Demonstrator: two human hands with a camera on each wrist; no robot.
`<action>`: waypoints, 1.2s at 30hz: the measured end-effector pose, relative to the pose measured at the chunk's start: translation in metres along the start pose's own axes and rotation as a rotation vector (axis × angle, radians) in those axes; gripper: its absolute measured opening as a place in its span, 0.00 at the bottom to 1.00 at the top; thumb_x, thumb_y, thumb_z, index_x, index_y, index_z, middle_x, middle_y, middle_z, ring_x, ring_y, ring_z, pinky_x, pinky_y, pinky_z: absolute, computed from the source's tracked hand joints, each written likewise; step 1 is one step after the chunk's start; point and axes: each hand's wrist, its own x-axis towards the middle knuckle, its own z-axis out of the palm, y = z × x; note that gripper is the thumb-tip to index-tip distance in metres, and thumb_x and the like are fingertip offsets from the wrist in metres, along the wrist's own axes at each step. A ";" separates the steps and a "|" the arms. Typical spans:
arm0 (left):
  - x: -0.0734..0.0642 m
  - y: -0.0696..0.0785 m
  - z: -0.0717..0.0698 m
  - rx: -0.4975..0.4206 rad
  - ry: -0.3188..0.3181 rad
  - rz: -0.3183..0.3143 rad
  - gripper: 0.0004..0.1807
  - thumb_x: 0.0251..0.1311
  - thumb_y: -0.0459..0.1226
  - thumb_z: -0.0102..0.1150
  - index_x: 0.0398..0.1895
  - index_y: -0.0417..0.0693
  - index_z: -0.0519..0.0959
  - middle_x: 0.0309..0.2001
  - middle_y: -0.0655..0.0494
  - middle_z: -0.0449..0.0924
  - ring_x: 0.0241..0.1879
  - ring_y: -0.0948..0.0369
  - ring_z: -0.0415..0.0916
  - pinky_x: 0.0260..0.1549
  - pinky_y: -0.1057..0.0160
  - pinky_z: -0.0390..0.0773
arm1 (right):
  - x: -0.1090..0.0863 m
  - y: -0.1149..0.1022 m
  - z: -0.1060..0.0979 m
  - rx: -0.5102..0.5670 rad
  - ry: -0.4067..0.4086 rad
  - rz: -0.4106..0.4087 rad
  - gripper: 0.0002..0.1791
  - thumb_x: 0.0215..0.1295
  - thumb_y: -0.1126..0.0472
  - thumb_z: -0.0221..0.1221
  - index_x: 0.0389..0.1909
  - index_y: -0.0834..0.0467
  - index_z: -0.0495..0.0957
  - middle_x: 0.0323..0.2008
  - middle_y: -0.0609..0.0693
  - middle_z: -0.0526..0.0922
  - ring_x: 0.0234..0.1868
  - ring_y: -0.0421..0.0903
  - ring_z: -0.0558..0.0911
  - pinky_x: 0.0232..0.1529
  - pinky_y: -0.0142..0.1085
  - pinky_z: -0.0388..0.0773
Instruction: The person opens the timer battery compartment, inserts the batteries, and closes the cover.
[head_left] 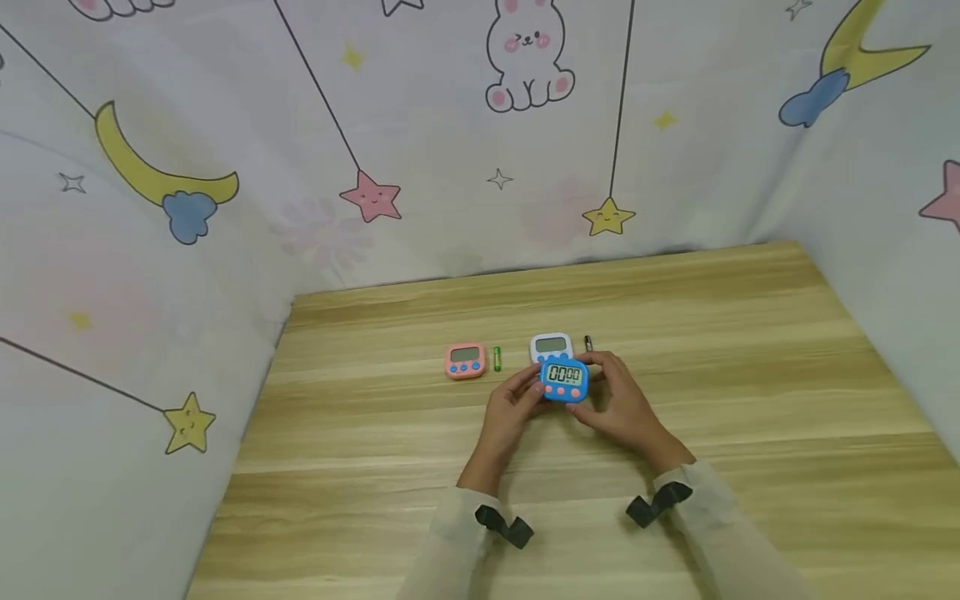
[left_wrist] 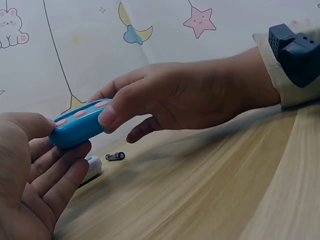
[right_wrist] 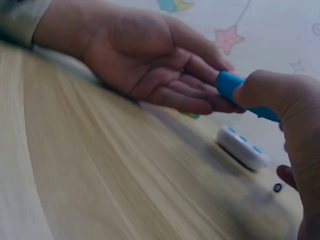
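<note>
Above the table (head_left: 337, 450), a likely light, stiff blue timer (head_left: 564, 382) is aptly edge-pinched by left grip (head_left: 512, 407) and right grip (head_left: 621, 410), rear contact unclear.

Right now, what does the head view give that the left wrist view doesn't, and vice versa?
Only head: the pink timer, the green battery, the left sleeve, and the display reading 00 00 on the blue timer.
Only left wrist: the palm side of the left hand.
Both: both hands holding the blue timer, the right hand included; white timer, partly hidden; dark battery; wooden table.
</note>
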 end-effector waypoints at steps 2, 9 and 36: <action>0.000 0.000 0.002 0.008 0.001 0.005 0.22 0.68 0.35 0.57 0.64 0.40 0.72 0.53 0.41 0.79 0.49 0.54 0.80 0.49 0.54 0.79 | 0.000 0.002 -0.003 -0.042 -0.007 -0.023 0.42 0.45 0.57 0.77 0.61 0.58 0.67 0.56 0.50 0.72 0.54 0.47 0.70 0.51 0.45 0.71; 0.000 0.003 0.010 0.115 -0.010 0.021 0.22 0.66 0.35 0.59 0.63 0.44 0.75 0.53 0.44 0.79 0.49 0.55 0.80 0.47 0.57 0.80 | 0.007 0.000 -0.024 -0.273 -0.108 -0.080 0.40 0.43 0.51 0.76 0.57 0.58 0.69 0.51 0.49 0.75 0.53 0.51 0.69 0.53 0.49 0.68; 0.048 0.050 0.015 1.081 -0.245 0.193 0.30 0.65 0.52 0.57 0.68 0.51 0.70 0.63 0.55 0.71 0.61 0.58 0.69 0.57 0.59 0.71 | 0.028 0.030 -0.087 -0.491 -0.269 0.003 0.35 0.46 0.43 0.73 0.49 0.60 0.73 0.41 0.50 0.75 0.44 0.50 0.71 0.46 0.47 0.70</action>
